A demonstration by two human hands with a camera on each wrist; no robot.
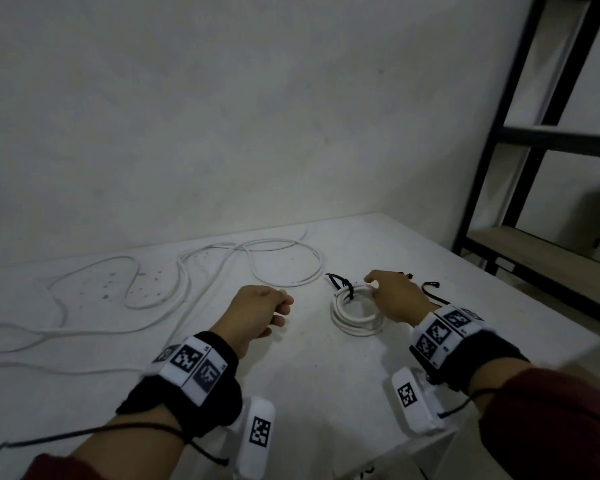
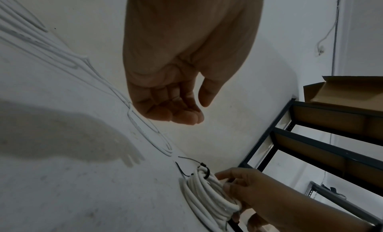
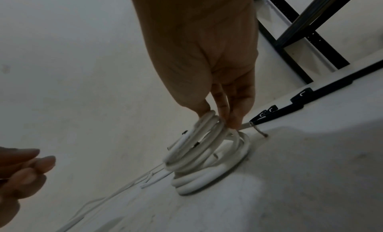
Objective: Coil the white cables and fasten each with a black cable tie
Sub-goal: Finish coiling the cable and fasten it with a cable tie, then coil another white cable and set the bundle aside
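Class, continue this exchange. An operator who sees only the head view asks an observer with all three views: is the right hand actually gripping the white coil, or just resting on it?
Observer: Gripping. The right wrist view shows the right hand pinching the upper loops of the coil; the lower loops lie on the table.
Operator: Is the left hand holding anything?
Observer: No. The left wrist view shows the left hand with an empty palm, fingers loosely curled.

Head view downward; wrist views near coil.
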